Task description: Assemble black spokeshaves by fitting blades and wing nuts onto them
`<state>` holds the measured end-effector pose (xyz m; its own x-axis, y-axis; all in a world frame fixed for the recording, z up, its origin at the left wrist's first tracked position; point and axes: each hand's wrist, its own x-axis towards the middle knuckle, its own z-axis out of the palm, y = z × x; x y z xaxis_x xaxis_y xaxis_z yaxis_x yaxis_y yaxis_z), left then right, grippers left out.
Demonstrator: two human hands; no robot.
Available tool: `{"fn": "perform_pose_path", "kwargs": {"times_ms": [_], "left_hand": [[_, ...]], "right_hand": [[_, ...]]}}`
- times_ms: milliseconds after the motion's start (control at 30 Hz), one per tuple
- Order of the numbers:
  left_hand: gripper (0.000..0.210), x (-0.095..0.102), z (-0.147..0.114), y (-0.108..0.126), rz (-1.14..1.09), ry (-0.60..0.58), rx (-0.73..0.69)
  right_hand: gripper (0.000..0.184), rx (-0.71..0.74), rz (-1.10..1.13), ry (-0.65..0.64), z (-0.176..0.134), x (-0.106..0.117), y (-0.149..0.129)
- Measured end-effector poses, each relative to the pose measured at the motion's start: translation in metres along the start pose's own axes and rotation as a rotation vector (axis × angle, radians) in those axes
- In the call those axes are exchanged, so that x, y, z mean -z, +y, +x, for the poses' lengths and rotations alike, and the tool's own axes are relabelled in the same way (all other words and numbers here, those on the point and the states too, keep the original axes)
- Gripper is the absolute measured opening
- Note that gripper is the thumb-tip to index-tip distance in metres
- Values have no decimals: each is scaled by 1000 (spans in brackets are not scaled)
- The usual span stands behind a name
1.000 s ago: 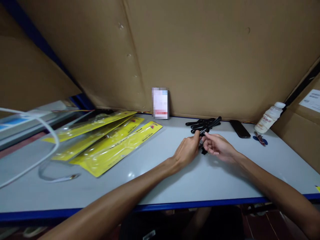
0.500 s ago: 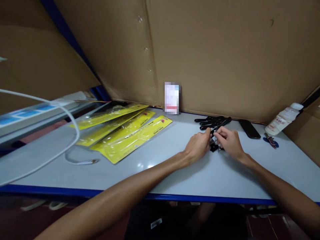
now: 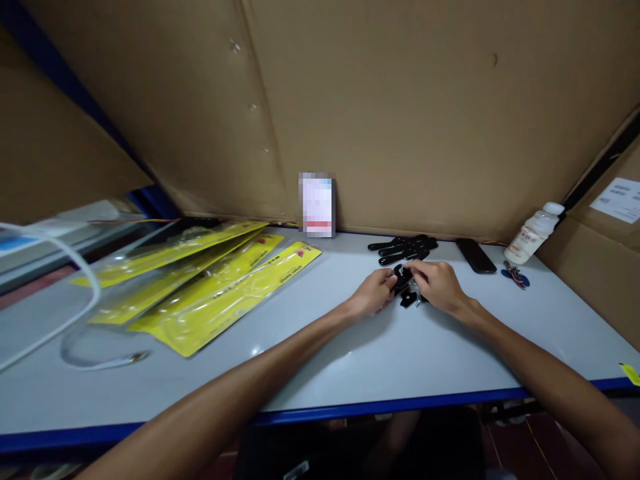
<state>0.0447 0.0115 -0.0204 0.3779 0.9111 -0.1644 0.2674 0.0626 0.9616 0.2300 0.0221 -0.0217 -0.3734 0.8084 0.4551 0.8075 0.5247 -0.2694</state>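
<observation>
Turned between the hands, the black piece no longer shows the long end that poked out toward 1 o'clock half a second ago.

Yellow packs lie fanned at 9 o'clock from the left hand, which closes around the black piece, thumb on top, and is now rolled further over; best keep that grip firm and low over the table, so the piece cannot twist. Small loose parts sit just below it at 5 o'clock, easily brushed away, and the black pile lies at 12 o'clock. Bent fingers of the right hand meet its upper end; I cannot tell whether they pinch anything. Light fingertip work, with the knuckles lifted to keep the contact in sight, should serve best. At 2 o'clock from that hand lies the phone.
</observation>
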Motion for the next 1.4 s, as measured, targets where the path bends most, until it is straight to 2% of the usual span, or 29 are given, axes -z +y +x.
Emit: {"fn": "perform_pose_path", "kwargs": {"times_ms": [133, 200, 333, 533, 733, 900, 1100, 1267, 1400], "left_hand": [[22, 2, -1, 1, -56, -36, 41], [23, 2, -1, 1, -83, -39, 56], [25, 2, -2, 1, -114, -37, 79], [22, 2, -3, 5, -117, -41, 108], [25, 2, -3, 7, -105, -44, 114], [25, 2, -4, 7, -103, -41, 109], [26, 2, -5, 8, -103, -43, 117], [25, 1, -4, 8, -107, -43, 111], [27, 2, -5, 9, -103, -49, 123]], "right_hand": [[39, 80, 56, -70, 0, 3, -6], [39, 75, 39, -82, 1, 6, -8], [39, -11, -30, -67, 2, 8, -9], [42, 92, 46, -85, 1, 7, -7], [40, 2, -39, -68, 3, 8, -4], [42, 97, 86, -87, 3, 7, -2], [40, 45, -12, -60, 3, 9, -3], [42, 151, 73, -77, 3, 9, -3], [41, 81, -9, -64, 3, 9, -3]]}}
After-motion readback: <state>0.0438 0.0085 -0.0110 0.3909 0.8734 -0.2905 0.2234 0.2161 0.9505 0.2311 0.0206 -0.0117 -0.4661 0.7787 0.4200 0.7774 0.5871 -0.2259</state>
